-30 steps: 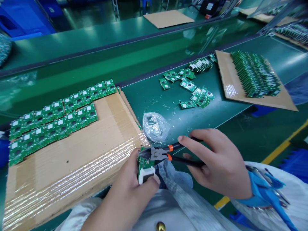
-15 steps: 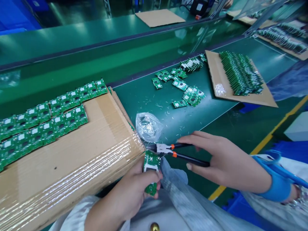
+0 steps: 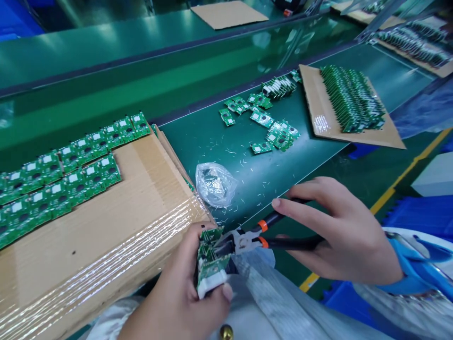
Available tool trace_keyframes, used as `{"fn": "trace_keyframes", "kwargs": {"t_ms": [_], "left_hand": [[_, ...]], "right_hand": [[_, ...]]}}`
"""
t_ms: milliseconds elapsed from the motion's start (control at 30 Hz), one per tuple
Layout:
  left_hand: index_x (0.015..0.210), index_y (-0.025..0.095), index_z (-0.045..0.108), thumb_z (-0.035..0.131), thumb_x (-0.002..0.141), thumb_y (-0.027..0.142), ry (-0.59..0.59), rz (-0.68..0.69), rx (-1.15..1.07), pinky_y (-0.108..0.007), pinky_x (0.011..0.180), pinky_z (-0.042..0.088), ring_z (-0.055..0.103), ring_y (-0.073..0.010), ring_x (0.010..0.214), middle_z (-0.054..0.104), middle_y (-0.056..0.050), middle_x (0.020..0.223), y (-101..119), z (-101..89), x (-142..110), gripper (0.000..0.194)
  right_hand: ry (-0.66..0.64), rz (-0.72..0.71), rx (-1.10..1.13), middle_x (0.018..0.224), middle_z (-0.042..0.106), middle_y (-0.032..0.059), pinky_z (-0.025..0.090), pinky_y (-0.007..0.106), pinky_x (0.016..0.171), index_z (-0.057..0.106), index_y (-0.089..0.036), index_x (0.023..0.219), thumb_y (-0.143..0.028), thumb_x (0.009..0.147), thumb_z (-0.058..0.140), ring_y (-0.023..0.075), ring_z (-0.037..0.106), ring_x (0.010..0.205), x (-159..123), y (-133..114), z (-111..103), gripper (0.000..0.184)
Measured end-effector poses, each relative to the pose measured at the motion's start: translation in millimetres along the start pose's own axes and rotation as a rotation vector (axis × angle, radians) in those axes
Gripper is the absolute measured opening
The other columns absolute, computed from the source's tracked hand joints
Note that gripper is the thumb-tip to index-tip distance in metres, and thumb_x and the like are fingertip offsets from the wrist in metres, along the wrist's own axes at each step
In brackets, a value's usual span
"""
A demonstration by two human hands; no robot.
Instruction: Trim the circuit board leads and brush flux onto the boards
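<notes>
My left hand [image 3: 184,283] grips a small green circuit board [image 3: 210,257] with a white part at its lower end, thumb on one edge and fingers on the other. My right hand [image 3: 339,231] is wrapped round the black handles of a pair of side cutters [image 3: 244,241] with orange bands. The cutter jaws lie at the board's right side, over its pins; whether they touch a pin I cannot tell. A clear plastic bag [image 3: 215,185] sits just beyond the board, with cut wire bits scattered around it.
At left, a cardboard sheet [image 3: 141,198] bears rows of green boards [image 3: 56,194]. Loose boards [image 3: 279,134] lie on the green bench [image 3: 184,141]. Farther right, a tilted cardboard piece [image 3: 322,125] carries densely stacked boards [image 3: 350,99]. Blue bins [image 3: 417,217] stand below at right.
The board in my left hand was turned, showing its other face, and is now tilted again with its pins toward the cutters. The cutters drew back, then returned to the board. The view shifted right.
</notes>
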State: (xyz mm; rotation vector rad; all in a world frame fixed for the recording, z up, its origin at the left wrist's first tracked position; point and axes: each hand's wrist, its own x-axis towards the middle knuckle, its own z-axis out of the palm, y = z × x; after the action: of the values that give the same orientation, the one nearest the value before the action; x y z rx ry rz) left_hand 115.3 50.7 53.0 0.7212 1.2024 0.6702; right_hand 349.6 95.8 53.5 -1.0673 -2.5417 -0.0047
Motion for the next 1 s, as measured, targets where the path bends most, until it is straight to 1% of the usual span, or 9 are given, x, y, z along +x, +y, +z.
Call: {"fn": "trace_keyframes", "kwargs": {"t_ms": [133, 233, 367, 467, 567, 700, 833, 900, 1000], "left_hand": [[0.106, 0.025, 0.054, 0.069, 0.062, 0.015, 0.058, 0.089, 0.107, -0.017, 0.061, 0.045, 0.054, -0.0098, 0.064, 0.056, 0.004, 0.074, -3.3, -2.1, -2.0, 0.047], [0.105, 0.026, 0.053, 0.069, 0.062, 0.014, 0.074, 0.135, 0.148, -0.017, 0.059, 0.044, 0.054, -0.0097, 0.063, 0.056, 0.004, 0.074, -5.5, -3.8, -2.8, 0.047], [0.106, 0.027, 0.051, 0.069, 0.063, 0.018, 0.106, 0.125, 0.181, -0.018, 0.055, 0.043, 0.053, -0.0099, 0.061, 0.056, 0.004, 0.075, -5.6, -3.9, -3.7, 0.048], [0.104, 0.026, 0.051, 0.069, 0.062, 0.017, 0.115, 0.143, 0.193, -0.019, 0.057, 0.046, 0.054, -0.0108, 0.062, 0.056, 0.003, 0.076, -4.9, -3.1, -3.5, 0.047], [0.102, 0.025, 0.051, 0.068, 0.062, 0.017, 0.113, 0.147, 0.180, -0.019, 0.058, 0.047, 0.055, -0.0111, 0.062, 0.056, 0.003, 0.076, -4.6, -2.1, -2.9, 0.044], [0.103, 0.026, 0.049, 0.067, 0.064, 0.019, 0.105, 0.132, 0.140, -0.018, 0.057, 0.047, 0.056, -0.0103, 0.062, 0.057, 0.003, 0.077, -4.2, -0.5, -2.6, 0.043], [0.105, 0.026, 0.045, 0.069, 0.064, 0.021, 0.121, 0.104, 0.082, -0.018, 0.061, 0.048, 0.059, -0.0105, 0.068, 0.061, 0.002, 0.085, -3.3, 1.0, -2.5, 0.047], [0.105, 0.026, 0.044, 0.069, 0.065, 0.021, 0.132, 0.109, 0.079, -0.018, 0.062, 0.048, 0.060, -0.0107, 0.069, 0.062, 0.001, 0.088, -3.3, 1.2, -2.5, 0.047], [0.106, 0.027, 0.041, 0.066, 0.069, 0.022, 0.137, 0.135, 0.103, -0.018, 0.060, 0.048, 0.060, -0.0106, 0.066, 0.062, 0.002, 0.086, -4.6, 0.2, -2.6, 0.044]], "right_hand": [[0.023, -0.054, -0.049, 0.091, 0.053, 0.0126, 0.043, 0.040, 0.061, 0.050, -0.016, 0.112, -0.023, 0.079, 0.058, 0.0219, 0.050, 0.073, 2.1, 1.3, -2.5, 0.034], [0.039, -0.078, -0.084, 0.090, 0.052, 0.0124, 0.042, 0.040, 0.060, 0.050, -0.016, 0.111, -0.022, 0.079, 0.059, 0.0225, 0.051, 0.072, 3.5, 2.3, -4.6, 0.034], [0.058, -0.082, -0.108, 0.090, 0.052, 0.0108, 0.042, 0.040, 0.062, 0.048, -0.018, 0.112, -0.018, 0.078, 0.060, 0.0220, 0.051, 0.073, 3.2, 3.2, -6.0, 0.036], [0.060, -0.092, -0.134, 0.091, 0.052, 0.0106, 0.041, 0.040, 0.063, 0.049, -0.019, 0.111, -0.020, 0.078, 0.060, 0.0225, 0.053, 0.075, 1.5, 3.7, -5.2, 0.035], [0.091, -0.060, -0.130, 0.091, 0.053, 0.0101, 0.041, 0.040, 0.066, 0.050, -0.021, 0.111, -0.021, 0.078, 0.059, 0.0227, 0.054, 0.076, 0.2, 2.6, -3.0, 0.034], [0.137, -0.019, -0.143, 0.091, 0.053, 0.0099, 0.040, 0.041, 0.067, 0.051, -0.022, 0.108, -0.019, 0.078, 0.058, 0.0236, 0.055, 0.076, -0.6, -1.4, -0.1, 0.031], [0.149, 0.014, -0.155, 0.093, 0.053, 0.0096, 0.040, 0.042, 0.071, 0.051, -0.023, 0.108, -0.017, 0.077, 0.059, 0.0237, 0.055, 0.080, -1.1, -5.7, 2.5, 0.032], [0.150, 0.018, -0.144, 0.093, 0.053, 0.0095, 0.040, 0.042, 0.071, 0.051, -0.022, 0.109, -0.018, 0.078, 0.058, 0.0236, 0.055, 0.081, -0.8, -7.2, 4.3, 0.032], [0.161, 0.024, -0.129, 0.093, 0.052, 0.0093, 0.041, 0.042, 0.071, 0.051, -0.022, 0.109, -0.024, 0.080, 0.057, 0.0237, 0.054, 0.080, 0.1, -8.6, 7.1, 0.030]]}}
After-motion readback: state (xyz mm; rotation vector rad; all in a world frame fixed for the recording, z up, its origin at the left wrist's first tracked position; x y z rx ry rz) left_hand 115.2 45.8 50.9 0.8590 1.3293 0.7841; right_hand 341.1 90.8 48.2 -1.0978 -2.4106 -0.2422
